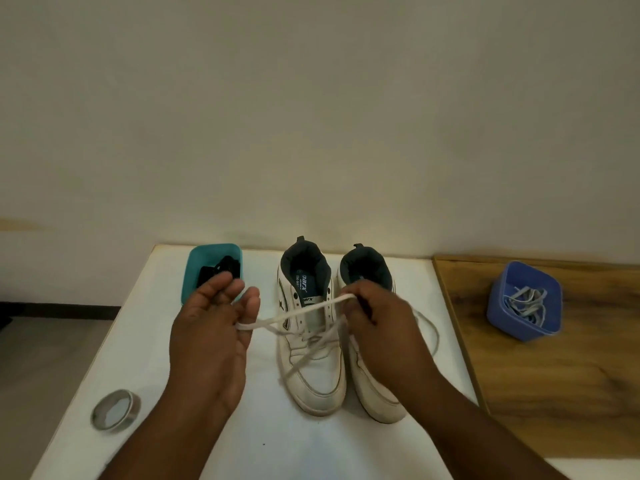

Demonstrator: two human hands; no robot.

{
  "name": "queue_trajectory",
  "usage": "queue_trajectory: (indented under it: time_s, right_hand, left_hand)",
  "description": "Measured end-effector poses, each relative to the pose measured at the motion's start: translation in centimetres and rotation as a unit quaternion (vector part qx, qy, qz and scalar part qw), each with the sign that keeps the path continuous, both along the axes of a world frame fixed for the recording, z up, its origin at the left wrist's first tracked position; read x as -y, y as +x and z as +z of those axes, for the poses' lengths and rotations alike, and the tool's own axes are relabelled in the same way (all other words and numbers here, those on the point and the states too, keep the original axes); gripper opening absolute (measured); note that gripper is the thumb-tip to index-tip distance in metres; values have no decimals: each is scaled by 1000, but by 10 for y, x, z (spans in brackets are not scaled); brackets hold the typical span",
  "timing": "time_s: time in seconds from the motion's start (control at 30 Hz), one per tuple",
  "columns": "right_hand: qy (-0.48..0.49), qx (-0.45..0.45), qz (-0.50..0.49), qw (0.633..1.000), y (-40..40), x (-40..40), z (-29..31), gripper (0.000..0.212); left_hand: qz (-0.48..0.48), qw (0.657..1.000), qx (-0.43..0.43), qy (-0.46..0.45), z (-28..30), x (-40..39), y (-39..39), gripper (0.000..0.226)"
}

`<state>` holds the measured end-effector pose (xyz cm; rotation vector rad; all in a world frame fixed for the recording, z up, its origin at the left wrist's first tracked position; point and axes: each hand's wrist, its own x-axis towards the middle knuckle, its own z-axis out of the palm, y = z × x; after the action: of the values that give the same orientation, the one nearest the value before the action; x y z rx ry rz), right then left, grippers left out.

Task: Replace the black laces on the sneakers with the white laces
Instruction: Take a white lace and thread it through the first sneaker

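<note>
While two white sneakers (313,344) are sitting side by side on the white table (145,341), the left hand (211,330) is lying palm up, hooking a white lace (298,311), and the right hand (377,317) is pinching it. Black laces (221,270) are filling the teal tub (207,258); white laces (524,303) are lying in the blue tub (498,313).

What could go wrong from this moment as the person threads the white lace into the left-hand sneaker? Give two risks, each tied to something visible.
1. The white lace is stretched taut between the left hand and the right hand; a hard pull might drag the sneaker sideways or leave its ends uneven.
2. A slack loop trails beside the other sneaker and could snag or tangle.
</note>
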<state>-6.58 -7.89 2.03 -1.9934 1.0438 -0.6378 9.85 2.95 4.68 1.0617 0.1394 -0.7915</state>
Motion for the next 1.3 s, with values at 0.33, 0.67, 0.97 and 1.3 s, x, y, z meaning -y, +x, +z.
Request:
queue_trajectory:
  time_s: [0.33, 0.67, 0.97, 1.3]
  right_hand:
    - [-144, 130, -73, 978, 8, -3, 5, 19]
    - [-140, -26, 331, 933, 13, -35, -2, 28]
    - [-83, -40, 162, 982, 12, -21, -15, 23]
    - [135, 58, 35, 988, 18, -14, -17, 11]
  left_hand:
    - [-254, 727, 494, 405, -38, -10, -4, 45]
    - [-313, 920, 147, 186, -18, 2, -15, 37]
    - [-300, 793, 459, 267, -43, 1, -9, 22]
    - [-343, 709, 523, 325, -49, -4, -12, 19]
